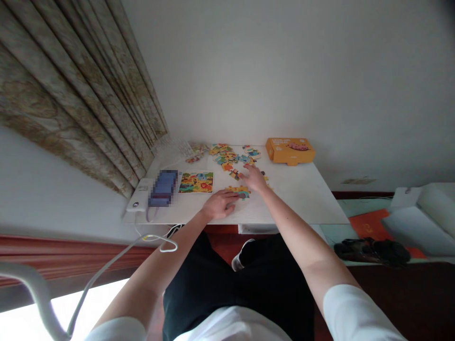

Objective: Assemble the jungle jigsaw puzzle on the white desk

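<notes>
Filling the middle of the frame, the white table (305,194) carries a jigsaw that looks, by my judgement, barely begun. Draped down the upper left of the frame is a patterned curtain (81,94). At the table's upper right corner sits the orange puzzle box (290,150), shut and set aside. At the table's left edge lies a white device (139,201) with a blurred blue object on it, and just right of that rests the reference picture (196,182), a colourful animal scene lying flat.

Above the hands, around the centre of the frame, the loose pieces (229,156) lie scattered and mostly unjoined, so nearly all the sorting and fitting appears left to do. Just below them, a small joined cluster (239,191) of a few pieces lies between the hands, the only assembled part that shows.

The right hand (254,179) lies flat with fingers spread over pieces at the lower edge of the scatter; whether it grips one I cannot tell. The left hand (220,204) rests palm down, fingers loosely curled, touching the cluster's near edge without clamping it.
</notes>
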The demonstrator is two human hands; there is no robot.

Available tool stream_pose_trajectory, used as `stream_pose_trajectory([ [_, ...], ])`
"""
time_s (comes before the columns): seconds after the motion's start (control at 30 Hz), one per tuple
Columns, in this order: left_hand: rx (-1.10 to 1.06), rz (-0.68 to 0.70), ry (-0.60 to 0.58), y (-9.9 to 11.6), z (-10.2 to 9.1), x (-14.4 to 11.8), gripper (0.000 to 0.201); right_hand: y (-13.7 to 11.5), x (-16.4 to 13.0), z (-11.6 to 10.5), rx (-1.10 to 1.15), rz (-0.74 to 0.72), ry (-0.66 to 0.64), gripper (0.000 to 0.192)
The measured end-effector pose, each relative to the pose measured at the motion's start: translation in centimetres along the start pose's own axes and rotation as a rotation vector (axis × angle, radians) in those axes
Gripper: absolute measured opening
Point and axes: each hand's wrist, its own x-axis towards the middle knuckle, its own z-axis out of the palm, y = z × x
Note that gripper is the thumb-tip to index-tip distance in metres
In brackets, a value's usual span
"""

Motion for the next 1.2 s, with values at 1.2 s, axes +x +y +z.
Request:
stream_pose_trajectory([
  [1.2,-0.044,0.004,-0.073,0.6,-0.5,0.4,0.049,-4.8,1.7,0.9,0.712,0.208,-0.349,0.018],
])
